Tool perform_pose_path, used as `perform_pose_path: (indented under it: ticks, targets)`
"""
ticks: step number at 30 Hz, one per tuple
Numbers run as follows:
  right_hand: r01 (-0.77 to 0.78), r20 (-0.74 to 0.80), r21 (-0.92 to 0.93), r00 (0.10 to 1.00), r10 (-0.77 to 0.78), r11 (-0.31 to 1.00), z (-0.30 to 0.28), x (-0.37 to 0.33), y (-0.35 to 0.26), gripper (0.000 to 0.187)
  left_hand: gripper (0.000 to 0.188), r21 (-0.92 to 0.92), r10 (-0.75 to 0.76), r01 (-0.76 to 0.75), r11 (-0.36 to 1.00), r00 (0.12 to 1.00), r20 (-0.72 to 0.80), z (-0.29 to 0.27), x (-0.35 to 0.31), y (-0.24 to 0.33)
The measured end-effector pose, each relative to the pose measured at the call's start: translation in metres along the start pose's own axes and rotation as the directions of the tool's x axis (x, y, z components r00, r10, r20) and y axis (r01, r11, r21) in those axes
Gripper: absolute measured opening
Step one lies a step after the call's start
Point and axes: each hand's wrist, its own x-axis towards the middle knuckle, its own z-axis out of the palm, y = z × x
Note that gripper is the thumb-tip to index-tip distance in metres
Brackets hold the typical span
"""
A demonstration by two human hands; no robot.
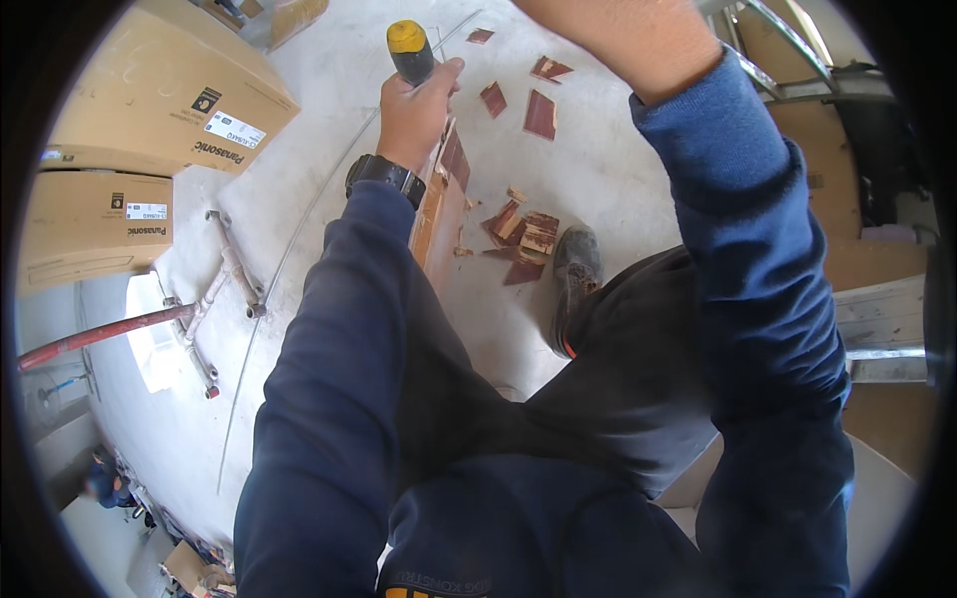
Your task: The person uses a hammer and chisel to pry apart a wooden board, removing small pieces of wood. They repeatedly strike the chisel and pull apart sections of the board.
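Left hand (417, 122): your fingers wrap the yellow-capped handle (410, 58), cap pointing far | Board (431, 227): near side of that fist, slightly right, long axis near–far; left is nearer | Right hand: out of view, grip can't be told; forearm (638, 50) far right

**Navy Up Top, Dark Down Below!**

And here's the sweatshirt (518, 508), deep navy, filling the bottom of the frame, with yellow print (419, 593) and faint dark lettering peeking in at the lower edge! The left sleeve (334, 349) wrinkles softly; the right sleeve (763, 249) shows heavy folds and a plain cuff (686, 100), upper right. Upper middle now: a chunky black wristwatch (387, 179) beside the bare left hand (414, 125)! Dark trousers (628, 359) at centre, then one dusty, laced dark shoe (578, 274) flashing orange-red trim (569, 349)!
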Motion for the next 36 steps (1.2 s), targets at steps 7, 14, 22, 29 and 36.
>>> perform_pose_path:
  ticks: [7,14,22,29,36]
  targets:
    - [0.189,0.113,-0.393,0.981,-0.157,0.900,0.048,-0.014,0.097,0.045,0.020,0.115,-0.009,0.009,0.993,1.000,-0.003,0.012,-0.006,-0.012]
    - [-0.299,0.523,0.419,0.851,0.041,0.857,-0.052,-0.008,0.022,0.045,0.023,0.078,-0.018,0.016,0.997,1.000,0.019,0.008,-0.011,-0.009]
    - [-0.050,0.197,-0.149,0.977,0.079,0.988,-0.018,-0.024,0.044,0.049,0.023,0.028,-0.007,0.009,1.000,0.998,-0.064,0.006,-0.003,-0.017]
    - [0.159,0.109,-0.286,0.985,-0.133,0.945,0.002,-0.032,0.046,0.041,0.023,0.015,0.005,-0.004,1.000,0.999,-0.052,0.000,-0.003,-0.022]
    - [0.072,0.027,-0.133,0.997,-0.069,0.988,0.021,-0.027,0.087,0.037,0.023,0.011,-0.013,0.014,1.000,0.998,-0.064,-0.003,-0.001,-0.025]
